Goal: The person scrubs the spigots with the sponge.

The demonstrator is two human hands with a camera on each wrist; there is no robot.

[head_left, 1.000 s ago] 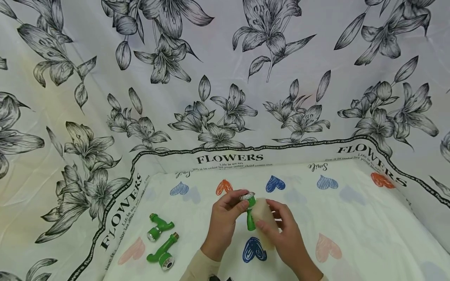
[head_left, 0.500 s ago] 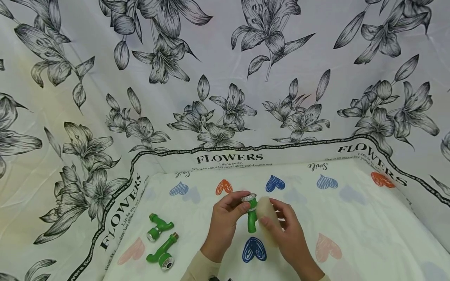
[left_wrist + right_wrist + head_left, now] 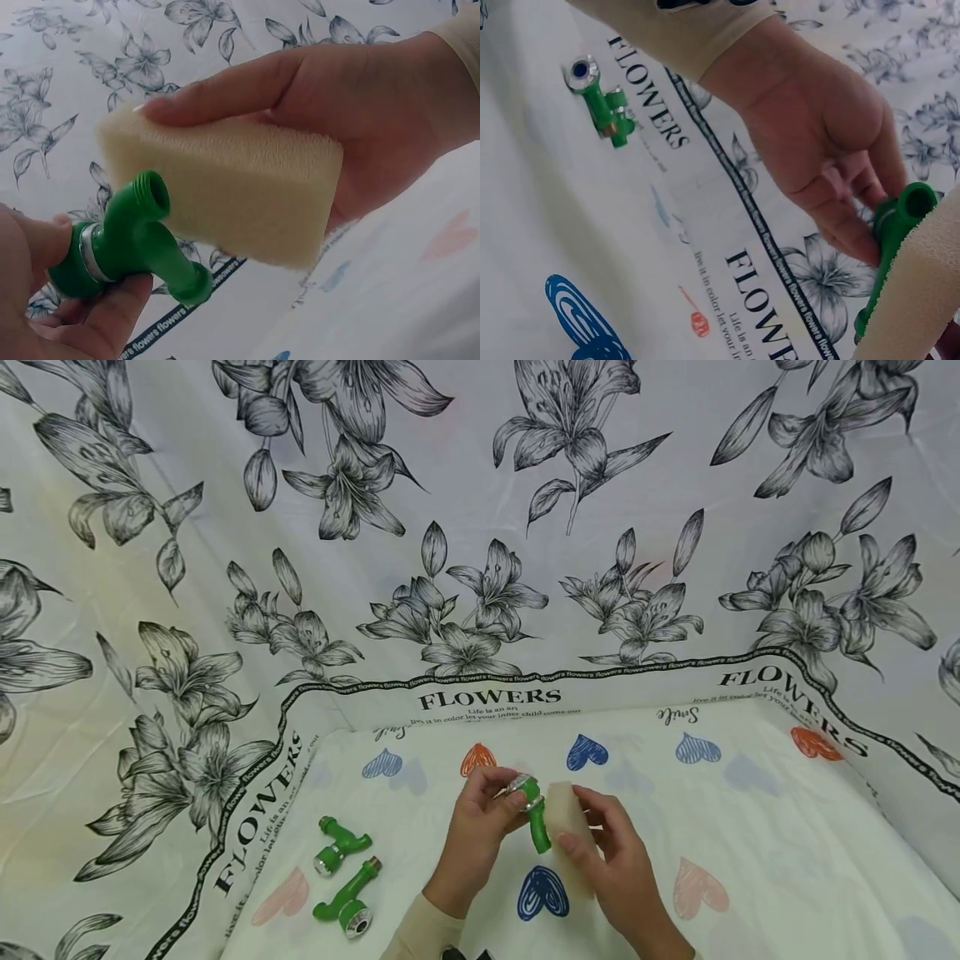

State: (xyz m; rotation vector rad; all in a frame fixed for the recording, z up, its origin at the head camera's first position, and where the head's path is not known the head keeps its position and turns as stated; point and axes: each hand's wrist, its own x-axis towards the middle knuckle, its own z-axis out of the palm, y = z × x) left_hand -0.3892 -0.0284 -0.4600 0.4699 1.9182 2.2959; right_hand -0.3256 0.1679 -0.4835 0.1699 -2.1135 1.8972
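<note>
My left hand pinches a green plastic tap by its silver-ringed knob end, between thumb and fingers. The threaded inlet and the spout of the tap face the sponge in the left wrist view. A pale yellow block sponge is in my right hand, thumb on the near face and fingers behind. In the head view the sponge stands right beside the tap; whether they touch I cannot tell. The right wrist view has the sponge partly covering the tap.
Two more green taps lie on the white heart-printed cloth at the left, the farther tap and the nearer tap. A flower-printed curtain rises behind and along the sides of the cloth-covered surface.
The tap has tilted, its knob end moving left and its lower end right. The sponge has shifted slightly right and turned in the right hand. The two lying taps stay put.
</note>
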